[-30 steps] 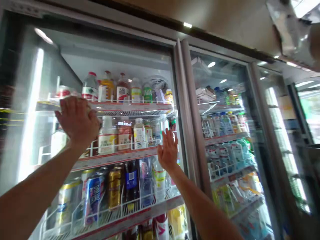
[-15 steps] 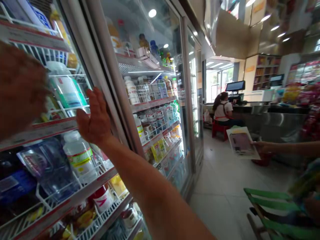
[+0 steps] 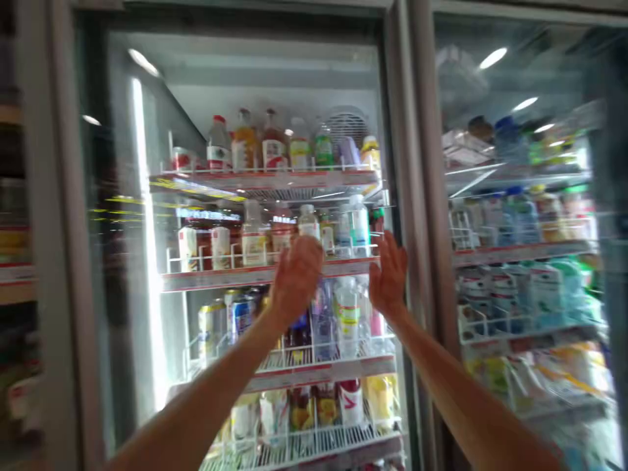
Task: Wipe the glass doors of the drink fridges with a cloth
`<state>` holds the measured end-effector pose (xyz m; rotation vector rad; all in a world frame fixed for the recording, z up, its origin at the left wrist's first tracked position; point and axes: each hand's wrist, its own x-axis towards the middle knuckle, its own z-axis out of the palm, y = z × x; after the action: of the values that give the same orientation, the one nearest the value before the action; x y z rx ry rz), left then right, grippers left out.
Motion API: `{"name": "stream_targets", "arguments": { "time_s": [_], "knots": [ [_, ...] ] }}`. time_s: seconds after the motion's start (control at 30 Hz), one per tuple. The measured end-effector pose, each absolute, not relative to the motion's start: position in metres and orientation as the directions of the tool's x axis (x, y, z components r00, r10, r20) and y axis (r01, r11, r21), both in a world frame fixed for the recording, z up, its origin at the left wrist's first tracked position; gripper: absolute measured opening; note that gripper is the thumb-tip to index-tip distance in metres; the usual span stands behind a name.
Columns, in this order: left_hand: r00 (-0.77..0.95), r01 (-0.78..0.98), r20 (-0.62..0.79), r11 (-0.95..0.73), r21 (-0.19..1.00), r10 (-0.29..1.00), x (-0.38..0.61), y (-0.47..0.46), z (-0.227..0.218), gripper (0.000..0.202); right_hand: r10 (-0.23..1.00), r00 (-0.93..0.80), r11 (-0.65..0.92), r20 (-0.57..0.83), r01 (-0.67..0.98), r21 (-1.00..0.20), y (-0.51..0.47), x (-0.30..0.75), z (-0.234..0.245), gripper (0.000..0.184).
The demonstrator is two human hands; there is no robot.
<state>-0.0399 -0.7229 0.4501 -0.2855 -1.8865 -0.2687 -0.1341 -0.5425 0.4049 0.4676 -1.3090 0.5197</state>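
Both my arms reach forward to the glass door [image 3: 196,78] of a lit drinks cooler. My right hand [image 3: 387,275] is raised with its fingers stretched up, near the right edge of the door; whether it touches the glass I cannot tell. My left hand [image 3: 297,275] is in front of the middle shelves, smeared by motion, and its fingers are hard to make out. Behind the hands stand a bottle with a green and white label [image 3: 359,226], a white-capped bottle [image 3: 309,222] and a clear bottle with a yellow-green label [image 3: 348,317].
A metal door frame [image 3: 419,196] separates this door from a second glass-fronted cooler [image 3: 520,248] on the right. Several wire-fronted shelves hold bottles, cartons and cans [image 3: 241,317]. On the left, dim shelves [image 3: 17,275] hold blurred goods.
My view has swung left to face the cooler, so the counter, the people and the green chair are out of sight. My right hand remains raised near the door edge.
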Motion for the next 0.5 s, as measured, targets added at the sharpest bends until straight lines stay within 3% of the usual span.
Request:
{"name": "stream_targets", "arguments": {
  "time_s": [0.07,0.1,0.13,0.17,0.23,0.27,0.3,0.33,0.43,0.47,0.5],
  "knots": [
    [-0.237,0.335,0.923,0.918,-0.215,0.302,-0.057,-0.755,0.428,0.027,0.052,0.197,0.817,0.979,-0.572,0.071,-0.539,-0.136,0.402,0.051],
    [-0.178,0.302,0.91,0.901,-0.312,0.375,-0.061,-0.781,0.421,0.026,0.029,0.195,0.83,0.98,-0.551,0.085,-0.538,-0.134,0.401,0.052],
    [-0.111,0.235,0.924,0.913,-0.334,0.366,-0.061,-0.811,0.418,0.03,0.015,0.188,0.845,0.982,-0.528,0.088,-0.539,-0.133,0.399,0.052],
    [-0.04,0.148,0.963,0.954,-0.26,0.268,-0.059,-0.84,0.418,0.035,0.006,0.179,0.86,0.984,-0.503,0.086,-0.541,-0.131,0.397,0.053],
    [0.129,0.03,0.989,0.997,0.073,-0.077,-0.055,-0.883,0.425,0.04,-0.016,0.162,0.886,0.987,-0.455,0.089,-0.549,-0.127,0.393,0.054],
    [0.183,0.021,0.965,0.982,0.186,-0.187,-0.054,-0.891,0.427,0.042,-0.033,0.156,0.895,0.987,-0.434,0.098,-0.554,-0.126,0.39,0.055],
    [0.206,0.026,0.954,0.976,0.216,-0.217,-0.054,-0.89,0.428,0.043,-0.05,0.154,0.902,0.987,-0.417,0.111,-0.559,-0.126,0.388,0.056],
    [0.202,0.033,0.966,0.987,0.157,-0.16,-0.056,-0.883,0.425,0.043,-0.068,0.158,0.905,0.985,-0.406,0.128,-0.564,-0.126,0.386,0.056],
    [0.092,0.068,0.938,0.938,-0.341,0.335,-0.066,-0.852,0.404,0.043,-0.094,0.194,0.909,0.976,-0.383,0.164,-0.569,-0.129,0.382,0.054],
    [0.065,0.076,0.896,0.893,-0.443,0.439,-0.067,-0.853,0.396,0.044,-0.096,0.207,0.911,0.973,-0.375,0.17,-0.568,-0.13,0.382,0.054],
    [0.057,0.07,0.883,0.88,-0.469,0.466,-0.065,-0.862,0.389,0.044,-0.1,0.218,0.913,0.971,-0.368,0.176,-0.567,-0.132,0.381,0.053]
  ]
}}
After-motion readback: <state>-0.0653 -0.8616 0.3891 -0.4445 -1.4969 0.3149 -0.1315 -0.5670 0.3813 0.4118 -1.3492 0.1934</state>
